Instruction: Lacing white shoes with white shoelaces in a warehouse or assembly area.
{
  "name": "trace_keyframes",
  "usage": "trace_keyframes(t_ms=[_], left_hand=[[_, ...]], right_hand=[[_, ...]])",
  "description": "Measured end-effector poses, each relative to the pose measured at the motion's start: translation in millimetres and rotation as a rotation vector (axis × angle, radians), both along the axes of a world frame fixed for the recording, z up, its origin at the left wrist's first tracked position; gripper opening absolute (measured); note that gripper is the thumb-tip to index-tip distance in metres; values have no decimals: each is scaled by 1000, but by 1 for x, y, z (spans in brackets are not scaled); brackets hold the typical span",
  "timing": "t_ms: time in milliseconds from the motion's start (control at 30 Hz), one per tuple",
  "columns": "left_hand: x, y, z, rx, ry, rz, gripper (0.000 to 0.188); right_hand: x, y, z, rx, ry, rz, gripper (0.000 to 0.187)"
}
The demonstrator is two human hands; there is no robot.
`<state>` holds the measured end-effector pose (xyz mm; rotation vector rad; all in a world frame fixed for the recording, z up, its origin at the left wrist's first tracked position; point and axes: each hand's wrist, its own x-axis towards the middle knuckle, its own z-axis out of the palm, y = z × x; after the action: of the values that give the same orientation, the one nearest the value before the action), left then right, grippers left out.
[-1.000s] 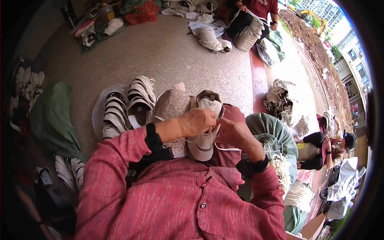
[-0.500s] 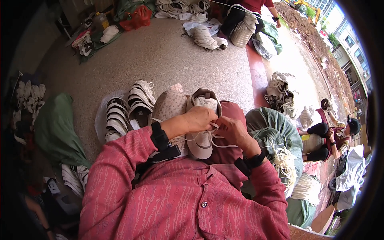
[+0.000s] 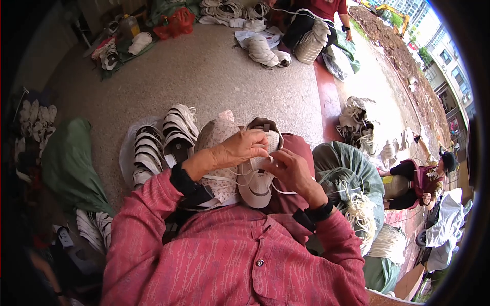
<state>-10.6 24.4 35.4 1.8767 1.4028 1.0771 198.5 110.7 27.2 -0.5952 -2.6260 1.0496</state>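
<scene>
A beige sneaker rests on my lap with its toe toward me and its dark-lined collar away. Above its tongue, my left hand is closed, fingers pinching a white shoelace. My right hand is closed on the lace too, beside the eyelets on the shoe's right side. Loops of lace hang out to both sides of the shoe. The exact grip between the fingertips is partly hidden. Under the shoe lie a flowered cloth and a dark red cloth.
Stacked shoe uppers stand left of my knees. A green sack at right bears a bundle of white laces. Another green bag lies far left. Co-workers sit at the top and right, near more shoe piles.
My left hand has lifted slightly and moved a little left, apart from the right hand. The right hand has shifted slightly down. At right, the co-worker's arm has reached out toward some shoes.
</scene>
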Motion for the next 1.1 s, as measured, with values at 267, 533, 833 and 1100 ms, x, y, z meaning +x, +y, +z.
trace_keyframes(t_ms=[267, 533, 833, 1100], left_hand=[[1, -22, -10, -388, -872, 13, 17], [7, -18, -33, -286, -929, 74, 25], [18, -12, -25, -169, -761, 134, 23], [25, -19, -11, -92, -658, 153, 21]], right_hand=[[-10, -6, 1, -654, 190, -143, 19], [-15, -25, 58, -763, 377, -47, 19], [-32, 6, 52, -326, 322, -212, 15], [-41, 2, 44, -573, 284, -165, 17]])
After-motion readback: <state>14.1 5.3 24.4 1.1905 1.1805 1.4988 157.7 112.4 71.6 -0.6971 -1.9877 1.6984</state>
